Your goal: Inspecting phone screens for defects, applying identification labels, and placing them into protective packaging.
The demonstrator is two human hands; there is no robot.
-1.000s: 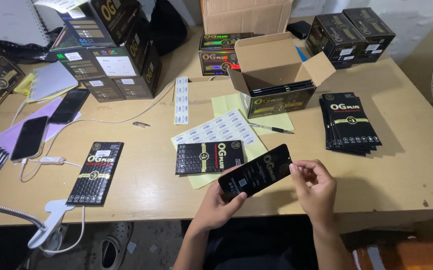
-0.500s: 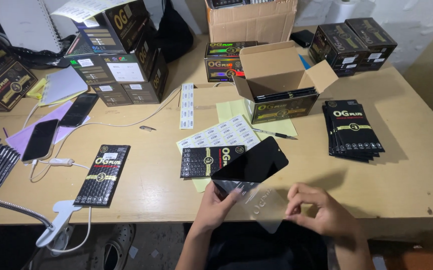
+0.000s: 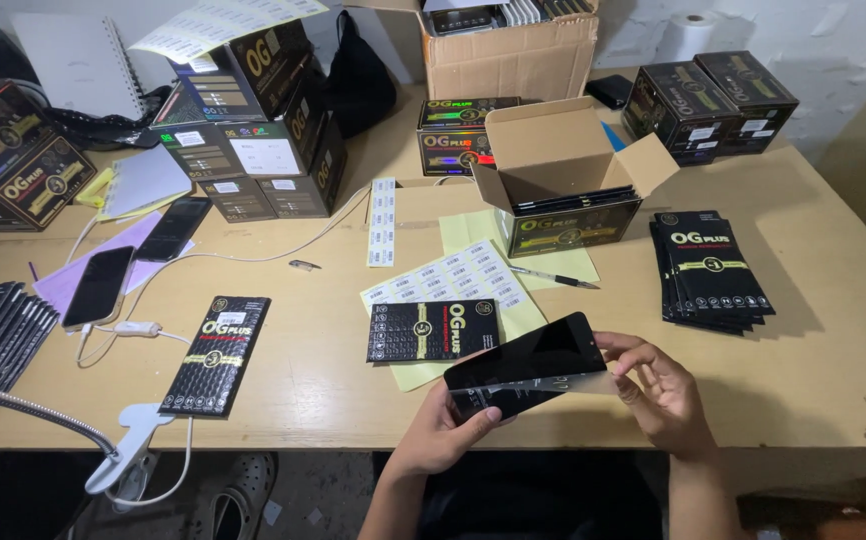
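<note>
- Here the left hand (image 3: pixel 443 432) pinches the near-left end of a black glass screen panel (image 3: pixel 525 364), thumb on top and fingers closed beneath it, holding it tilted just above the table's near edge.
- The right hand (image 3: pixel 665 392) meets the panel's far-right end; its fingertips close on a thin clear film (image 3: pixel 563 384) that shows as a pale strip along the panel's lower side.
- Judged from this, the step in hand is handling the film on the panel, though whether it is coming off or going on I cannot tell; the next move seems to call for a steady left grip and a slow, even pull or press from the right.
- Both forearms come up from the bottom of the view, wrists bent inward, palms turned towards each other across the panel.
- Just beyond the panel lies a flat black packet (image 3: pixel 433 330) on yellow paper (image 3: pixel 473 235), beside a sheet of white labels (image 3: pixel 448 283) and a pen (image 3: pixel 551 277).
- Farther out stands an open cardboard box (image 3: pixel 563 160) with packets in it, and a stack of black packets (image 3: pixel 710 272) to the right.
- To the left lie another black packet (image 3: pixel 216 353), two phones (image 3: pixel 99 286), and a white cable (image 3: pixel 143 330) on the wooden table (image 3: pixel 833 350).
</note>
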